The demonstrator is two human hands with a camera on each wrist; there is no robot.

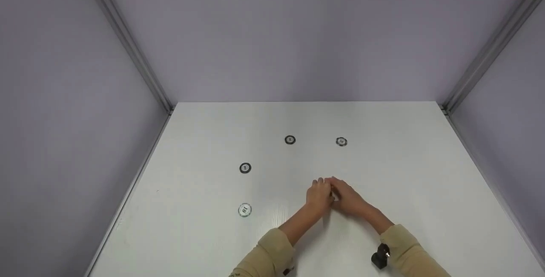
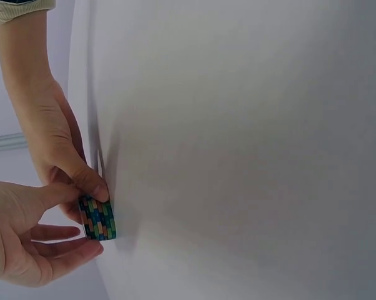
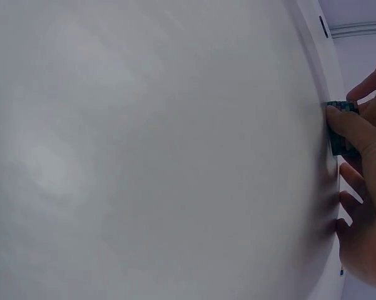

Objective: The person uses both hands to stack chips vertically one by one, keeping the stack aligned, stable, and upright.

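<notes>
A small stack of chips point(image 2: 99, 219) with blue, green and orange striped edges stands on the white table point(image 1: 425, 183). My two hands meet around it at the table's middle. My left hand point(image 2: 75, 222) pinches the stack between thumb and curled fingers. From the other side my right hand point(image 2: 91, 184) grips it with the fingertips pressed on its edge. In the right wrist view the stack point(image 3: 339, 107) shows behind my right thumb point(image 3: 353, 134). In the head view the left hand point(image 1: 320, 191) and right hand point(image 1: 345, 197) hide the stack.
Single chips lie flat on the table: a black one point(image 1: 290, 139) and a grey one point(image 1: 341, 141) further back, another black one point(image 1: 245, 168) at the left, and a white one point(image 1: 245, 209) near left. Purple walls enclose the table on three sides.
</notes>
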